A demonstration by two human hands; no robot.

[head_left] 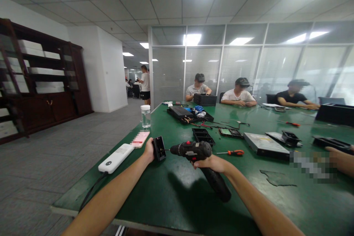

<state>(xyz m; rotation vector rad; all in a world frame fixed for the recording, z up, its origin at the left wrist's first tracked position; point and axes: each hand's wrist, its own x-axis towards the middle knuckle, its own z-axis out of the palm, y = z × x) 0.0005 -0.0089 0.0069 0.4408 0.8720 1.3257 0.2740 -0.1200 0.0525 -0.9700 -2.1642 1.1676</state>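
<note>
In my right hand [207,163] is a black cordless drill [193,150], held by its grip and lying level, with its bit pointing left. The bit's tip reaches the open face of a small black plastic housing [159,149]; I cannot tell whether it sits in a screw. My left hand [149,151] grips that housing from its left side and keeps it tilted up above the green table. Right of the drill lies a screwdriver [235,152] with an orange and black handle. Behind the drill is a black plastic frame [204,136] with compartments.
A white power bank [116,158] with a cable, a phone [141,138] and a clear jar [145,116] line the left edge. Further back are a circuit board [230,132], wires and a black case [179,112]. A silver metal box [265,145] stands right, near another person's hand [341,159].
</note>
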